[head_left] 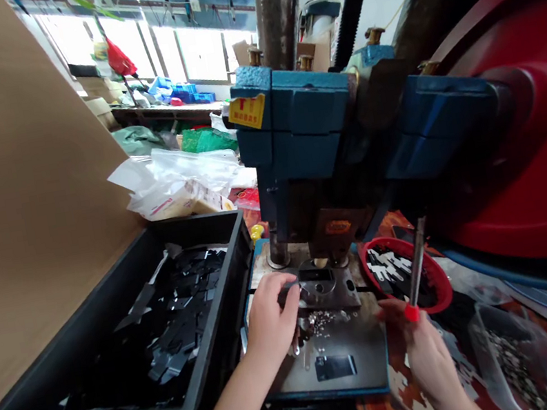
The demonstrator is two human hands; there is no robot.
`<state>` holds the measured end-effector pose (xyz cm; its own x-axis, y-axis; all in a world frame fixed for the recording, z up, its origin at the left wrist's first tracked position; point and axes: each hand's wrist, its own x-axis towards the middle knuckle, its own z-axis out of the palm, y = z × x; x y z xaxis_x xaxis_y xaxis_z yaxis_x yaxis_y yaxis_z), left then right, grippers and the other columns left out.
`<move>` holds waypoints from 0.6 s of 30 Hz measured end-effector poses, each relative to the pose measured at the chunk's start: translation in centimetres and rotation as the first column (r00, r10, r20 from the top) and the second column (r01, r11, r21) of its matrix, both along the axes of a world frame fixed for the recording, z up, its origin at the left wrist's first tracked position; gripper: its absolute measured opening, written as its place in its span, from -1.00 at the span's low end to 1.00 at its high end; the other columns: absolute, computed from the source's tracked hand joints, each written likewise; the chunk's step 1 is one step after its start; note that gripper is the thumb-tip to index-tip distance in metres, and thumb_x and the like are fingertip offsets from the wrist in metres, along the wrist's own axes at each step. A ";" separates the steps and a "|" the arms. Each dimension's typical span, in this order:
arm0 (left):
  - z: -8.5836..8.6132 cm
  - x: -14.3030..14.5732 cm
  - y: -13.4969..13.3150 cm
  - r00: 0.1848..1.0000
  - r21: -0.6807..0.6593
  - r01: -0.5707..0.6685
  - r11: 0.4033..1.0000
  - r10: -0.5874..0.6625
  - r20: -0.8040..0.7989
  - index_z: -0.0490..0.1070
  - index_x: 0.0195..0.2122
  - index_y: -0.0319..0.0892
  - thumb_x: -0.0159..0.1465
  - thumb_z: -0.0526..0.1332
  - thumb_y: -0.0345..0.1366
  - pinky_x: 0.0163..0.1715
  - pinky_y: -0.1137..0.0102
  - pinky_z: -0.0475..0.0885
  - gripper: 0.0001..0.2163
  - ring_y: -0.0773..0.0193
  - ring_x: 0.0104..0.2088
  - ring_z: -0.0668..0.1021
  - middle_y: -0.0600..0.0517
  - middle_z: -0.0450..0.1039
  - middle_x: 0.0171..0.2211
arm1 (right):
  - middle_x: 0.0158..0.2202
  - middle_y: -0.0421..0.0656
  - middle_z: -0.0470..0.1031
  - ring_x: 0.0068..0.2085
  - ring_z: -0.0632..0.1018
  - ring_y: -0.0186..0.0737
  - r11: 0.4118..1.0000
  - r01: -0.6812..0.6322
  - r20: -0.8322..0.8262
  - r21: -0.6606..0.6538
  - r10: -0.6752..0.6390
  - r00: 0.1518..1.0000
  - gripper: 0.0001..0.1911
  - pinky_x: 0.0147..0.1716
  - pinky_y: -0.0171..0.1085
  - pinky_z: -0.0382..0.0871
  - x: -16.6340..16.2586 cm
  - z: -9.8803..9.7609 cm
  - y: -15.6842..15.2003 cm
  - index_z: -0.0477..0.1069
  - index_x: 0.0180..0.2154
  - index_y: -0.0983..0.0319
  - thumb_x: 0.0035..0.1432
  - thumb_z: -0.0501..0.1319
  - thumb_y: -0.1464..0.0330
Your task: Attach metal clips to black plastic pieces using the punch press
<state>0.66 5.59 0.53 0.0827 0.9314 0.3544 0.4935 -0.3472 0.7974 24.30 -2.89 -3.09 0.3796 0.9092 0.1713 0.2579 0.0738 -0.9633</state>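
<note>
My left hand is at the left edge of the metal die under the press. Its thumb and forefinger are bent toward each other at the die; what lies between them I cannot make out. My right hand is closed around the red lower end of a metal rod that slants up toward the press. Small shiny metal bits are scattered on the press's steel bed in front of the die. A dark flat rectangular piece lies nearer to me on that bed.
A large black tray of dark flat pieces stands left, beside a cardboard sheet. The blue press rises ahead, with a big red wheel at right. A red basin and a clear box hold metal parts.
</note>
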 end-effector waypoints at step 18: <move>-3.2 -2.5 -6.1 0.992 0.068 -0.042 0.997 0.034 0.121 0.28 -0.01 -0.07 0.32 0.05 -0.33 -0.09 0.27 0.37 -0.78 0.16 -0.05 0.40 -0.06 0.29 -0.04 | -0.50 -0.10 0.48 -0.41 0.50 -0.14 0.992 0.004 0.082 0.124 -0.014 0.997 -0.43 -0.37 -0.19 0.37 -0.7 0.8 1.0 0.44 -0.50 0.21 0.20 -0.08 -0.04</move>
<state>-1.80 -0.49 -2.70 0.0008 0.9054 0.4246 0.4099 -0.3876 0.8257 23.64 -1.90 -2.28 0.3675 0.8756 0.3135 0.3370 0.1888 -0.9224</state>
